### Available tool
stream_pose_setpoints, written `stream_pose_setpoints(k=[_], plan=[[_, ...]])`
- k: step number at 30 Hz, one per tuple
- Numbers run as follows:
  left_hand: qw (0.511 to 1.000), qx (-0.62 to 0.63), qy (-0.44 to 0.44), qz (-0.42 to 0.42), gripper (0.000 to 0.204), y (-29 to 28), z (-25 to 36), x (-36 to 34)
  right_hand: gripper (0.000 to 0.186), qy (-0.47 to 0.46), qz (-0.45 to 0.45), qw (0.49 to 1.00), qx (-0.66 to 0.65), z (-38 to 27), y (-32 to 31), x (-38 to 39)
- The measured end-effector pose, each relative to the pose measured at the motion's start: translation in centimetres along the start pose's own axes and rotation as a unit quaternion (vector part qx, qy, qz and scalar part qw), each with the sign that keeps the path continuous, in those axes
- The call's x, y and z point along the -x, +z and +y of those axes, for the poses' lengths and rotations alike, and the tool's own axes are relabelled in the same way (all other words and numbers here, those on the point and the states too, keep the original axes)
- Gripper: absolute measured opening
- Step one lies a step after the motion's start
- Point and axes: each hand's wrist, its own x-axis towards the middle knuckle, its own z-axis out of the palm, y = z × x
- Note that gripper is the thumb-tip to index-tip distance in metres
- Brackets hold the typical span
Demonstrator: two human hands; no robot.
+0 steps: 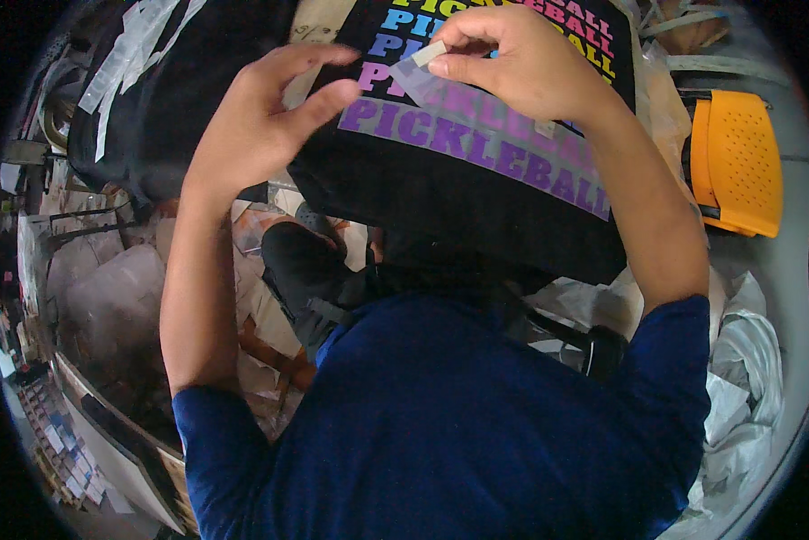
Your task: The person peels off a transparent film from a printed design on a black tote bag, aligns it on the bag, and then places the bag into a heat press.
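Observation:
Black fabric (413,184) lies in front of me, printed with rows of block lettering in several colours. Over the lowest, purple row runs a strip of clear film (359,115) that looks hazy against the cloth. Between the thumb and fingers of my right hand (535,67) is a small piece of clear tape (412,79) with a pale end, held above the lettering. My left hand (265,117) hovers at the left side of the print, thumb and fingers apart, holding nothing. Whether the tape piece touches the print I cannot tell.
Another black fabric piece (188,99) with strips of clear tape (125,58) is at the left. A yellow-orange perforated plastic seat or panel (737,162) stands at the right. Crumpled clear plastic (746,360) lies below it, and scraps litter the floor at left.

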Motion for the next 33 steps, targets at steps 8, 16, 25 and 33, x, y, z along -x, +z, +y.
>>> stream_pose_setpoints(k=[8,16,25,33], plan=[[0.999,-0.013,-0.037,-0.035,0.019,3.6,4.1,-3.1,0.02,-0.094,0.023,0.995,0.011,1.4,-0.4,1.0],[0.997,0.01,0.048,-0.067,0.012,2.8,3.8,-3.3,0.021,0.113,-0.191,0.974,0.04,0.1,-3.0,0.8],[0.995,0.08,0.014,-0.055,0.014,1.9,1.5,-2.7,0.023,0.028,-0.157,0.985,0.063,2.7,-2.2,0.5],[0.995,0.068,0.002,-0.067,0.016,2.0,1.0,-2.3,0.031,0.098,-0.187,0.973,0.09,0.5,-3.3,0.8]])
